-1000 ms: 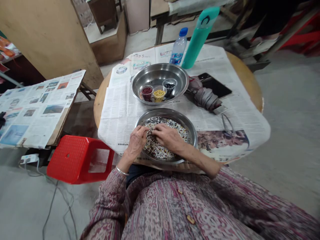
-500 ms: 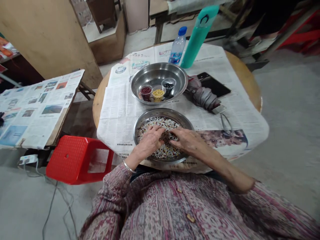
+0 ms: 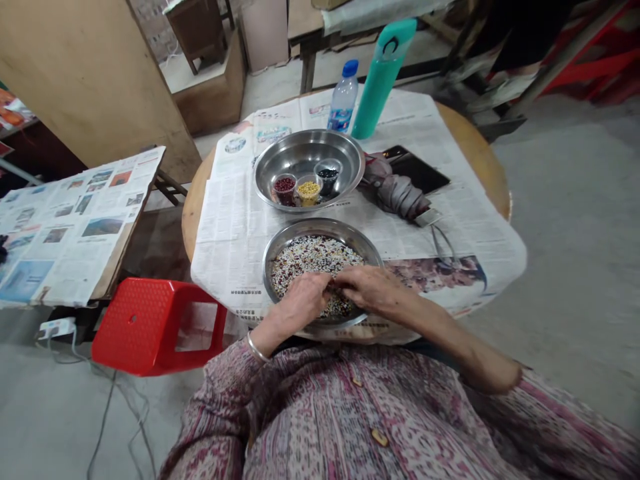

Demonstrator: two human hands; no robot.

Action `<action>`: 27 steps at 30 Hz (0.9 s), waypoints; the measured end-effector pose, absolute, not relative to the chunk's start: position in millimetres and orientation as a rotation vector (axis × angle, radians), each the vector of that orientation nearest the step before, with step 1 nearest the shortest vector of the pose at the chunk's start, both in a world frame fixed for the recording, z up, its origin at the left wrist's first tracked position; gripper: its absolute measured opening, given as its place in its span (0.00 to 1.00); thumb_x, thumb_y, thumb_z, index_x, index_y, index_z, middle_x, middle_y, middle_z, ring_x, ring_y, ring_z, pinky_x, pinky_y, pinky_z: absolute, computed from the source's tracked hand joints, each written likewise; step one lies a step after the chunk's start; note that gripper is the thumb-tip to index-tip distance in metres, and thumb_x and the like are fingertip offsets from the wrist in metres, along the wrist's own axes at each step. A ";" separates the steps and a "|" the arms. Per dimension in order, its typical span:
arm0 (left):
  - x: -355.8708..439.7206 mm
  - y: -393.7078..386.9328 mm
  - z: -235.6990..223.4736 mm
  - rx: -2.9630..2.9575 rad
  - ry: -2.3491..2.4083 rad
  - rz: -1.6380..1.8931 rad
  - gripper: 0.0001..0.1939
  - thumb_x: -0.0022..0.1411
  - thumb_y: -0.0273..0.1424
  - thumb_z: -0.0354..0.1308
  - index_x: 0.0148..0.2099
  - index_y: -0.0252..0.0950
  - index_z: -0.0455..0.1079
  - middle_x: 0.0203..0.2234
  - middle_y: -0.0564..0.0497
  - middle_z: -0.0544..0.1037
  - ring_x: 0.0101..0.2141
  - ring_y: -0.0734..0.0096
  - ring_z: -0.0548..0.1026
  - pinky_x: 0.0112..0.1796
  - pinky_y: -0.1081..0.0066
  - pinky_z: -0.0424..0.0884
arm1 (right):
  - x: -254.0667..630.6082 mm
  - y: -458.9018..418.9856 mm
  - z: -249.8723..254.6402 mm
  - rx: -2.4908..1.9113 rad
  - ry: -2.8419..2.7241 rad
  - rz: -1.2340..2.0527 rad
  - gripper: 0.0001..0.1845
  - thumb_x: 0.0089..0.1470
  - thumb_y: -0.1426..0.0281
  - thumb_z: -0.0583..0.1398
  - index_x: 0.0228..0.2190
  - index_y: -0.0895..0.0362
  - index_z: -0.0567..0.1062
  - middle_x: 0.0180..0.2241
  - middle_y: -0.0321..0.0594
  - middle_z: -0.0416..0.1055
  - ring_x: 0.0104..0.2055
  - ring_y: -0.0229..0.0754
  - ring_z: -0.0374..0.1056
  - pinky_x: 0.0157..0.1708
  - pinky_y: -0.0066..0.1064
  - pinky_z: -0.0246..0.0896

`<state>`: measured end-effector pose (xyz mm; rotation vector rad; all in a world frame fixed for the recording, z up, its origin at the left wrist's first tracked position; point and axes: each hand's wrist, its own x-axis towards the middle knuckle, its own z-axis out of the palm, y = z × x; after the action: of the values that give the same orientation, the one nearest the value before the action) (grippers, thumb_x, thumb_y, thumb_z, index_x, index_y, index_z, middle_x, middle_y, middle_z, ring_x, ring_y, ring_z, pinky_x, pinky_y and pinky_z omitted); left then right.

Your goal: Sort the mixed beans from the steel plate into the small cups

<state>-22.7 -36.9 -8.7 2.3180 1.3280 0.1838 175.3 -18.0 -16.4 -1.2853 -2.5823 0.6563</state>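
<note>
A shallow steel plate [image 3: 323, 228] sits at the near edge of the table, filled with a mix of white, dark and reddish grains and beans [image 3: 313, 261]. My left hand [image 3: 300, 300] and my right hand [image 3: 370, 290] rest curled over its near side, with their fingertips meeting in the mix. I cannot tell whether they pinch any grains. Beyond the plate stands a larger steel bowl [image 3: 305, 143] holding small clear cups of red beans [image 3: 285, 190], yellow grains [image 3: 309, 193] and black beans [image 3: 327, 179].
Newspaper [image 3: 235, 220] covers the round wooden table [image 3: 193, 220]. On it lie a folded grey umbrella [image 3: 395, 197] and a black phone [image 3: 415, 169]. A water bottle [image 3: 344, 97] and teal flask [image 3: 380, 80] stand behind. A red stool [image 3: 150, 327] is at lower left.
Both hands have drawn nearer me, towards the near side of the plate, and their fingertips have come together. The whole view has shifted slightly.
</note>
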 end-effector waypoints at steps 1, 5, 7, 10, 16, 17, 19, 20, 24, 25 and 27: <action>-26.4 -43.9 -4.9 2.330 1.317 0.183 0.10 0.67 0.23 0.55 0.48 0.36 0.72 0.41 0.46 0.80 0.45 0.60 0.78 0.51 0.61 0.75 | 179.5 -20.4 -16.3 -1.262 -2.613 0.599 0.13 0.55 0.76 0.56 0.36 0.55 0.80 0.37 0.42 0.79 0.40 0.44 0.73 0.40 0.32 0.62; -42.4 -58.6 9.5 2.345 1.340 0.144 0.08 0.70 0.24 0.53 0.43 0.38 0.74 0.40 0.47 0.78 0.46 0.61 0.76 0.52 0.62 0.73 | 187.3 -25.0 -18.4 -1.230 -2.760 0.513 0.11 0.52 0.78 0.57 0.26 0.53 0.77 0.30 0.42 0.76 0.34 0.43 0.71 0.33 0.32 0.58; -47.6 -59.5 11.7 2.318 1.337 0.051 0.09 0.70 0.24 0.53 0.38 0.37 0.74 0.37 0.48 0.78 0.42 0.63 0.76 0.50 0.64 0.73 | 184.2 -24.5 -21.7 -1.242 -2.835 0.576 0.12 0.49 0.80 0.58 0.20 0.54 0.75 0.25 0.41 0.74 0.29 0.43 0.69 0.30 0.33 0.56; -49.0 -59.2 7.0 2.267 1.278 -0.038 0.09 0.68 0.24 0.55 0.36 0.37 0.74 0.35 0.49 0.77 0.40 0.64 0.76 0.48 0.66 0.73 | 172.7 -19.6 -27.1 -1.268 -2.832 0.552 0.13 0.49 0.81 0.58 0.20 0.55 0.75 0.24 0.43 0.75 0.29 0.43 0.69 0.31 0.34 0.58; -48.1 -59.7 -3.8 2.305 1.422 0.073 0.10 0.69 0.22 0.53 0.45 0.38 0.74 0.42 0.47 0.75 0.46 0.62 0.74 0.51 0.63 0.74 | 153.6 -3.1 -29.1 -1.210 -2.587 0.282 0.21 0.56 0.80 0.56 0.47 0.55 0.80 0.52 0.48 0.76 0.52 0.50 0.70 0.48 0.39 0.67; -49.6 -58.8 -4.0 2.310 1.447 0.119 0.10 0.69 0.22 0.52 0.45 0.38 0.73 0.42 0.47 0.74 0.46 0.63 0.74 0.51 0.63 0.74 | 153.2 -2.2 -29.1 -1.244 -2.540 0.242 0.22 0.57 0.80 0.55 0.49 0.56 0.79 0.54 0.49 0.75 0.54 0.51 0.69 0.49 0.40 0.68; -53.4 -55.6 -3.7 2.313 1.524 0.211 0.11 0.69 0.21 0.51 0.46 0.38 0.72 0.43 0.47 0.73 0.47 0.63 0.73 0.53 0.62 0.73 | 155.1 -2.9 -30.1 -1.314 -2.463 0.206 0.22 0.59 0.79 0.54 0.50 0.57 0.79 0.55 0.50 0.74 0.53 0.52 0.69 0.50 0.42 0.68; -55.3 -53.5 -3.4 2.311 1.578 0.247 0.10 0.68 0.21 0.53 0.47 0.38 0.71 0.45 0.46 0.73 0.48 0.62 0.72 0.54 0.61 0.72 | 157.1 -4.3 -31.1 -1.340 -2.437 0.207 0.21 0.60 0.78 0.53 0.49 0.57 0.79 0.54 0.51 0.75 0.52 0.53 0.70 0.50 0.43 0.69; -59.1 -41.9 -4.5 2.269 1.787 0.304 0.20 0.63 0.25 0.62 0.57 0.35 0.65 0.54 0.39 0.68 0.55 0.53 0.69 0.55 0.55 0.72 | 166.3 -12.2 -39.0 -1.410 -2.345 0.222 0.19 0.62 0.75 0.53 0.48 0.59 0.80 0.49 0.51 0.78 0.50 0.53 0.71 0.51 0.45 0.69; -58.8 -38.4 -5.7 2.253 1.818 0.298 0.23 0.63 0.26 0.64 0.58 0.34 0.64 0.55 0.38 0.68 0.55 0.51 0.68 0.54 0.54 0.72 | 167.6 -13.9 -41.7 -1.422 -2.315 0.222 0.19 0.63 0.75 0.53 0.48 0.60 0.79 0.49 0.52 0.78 0.50 0.53 0.71 0.52 0.45 0.69; -57.0 -31.0 -9.6 2.221 1.856 0.283 0.22 0.63 0.26 0.64 0.57 0.33 0.64 0.53 0.37 0.70 0.54 0.51 0.70 0.53 0.53 0.73 | 168.3 -16.2 -47.3 -1.436 -2.263 0.223 0.19 0.62 0.76 0.52 0.48 0.60 0.79 0.50 0.53 0.77 0.51 0.53 0.72 0.53 0.45 0.69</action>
<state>-57.0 -31.0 -9.6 2.2208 1.8555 0.2833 168.3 -16.2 -47.3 -1.4363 -2.2632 0.2233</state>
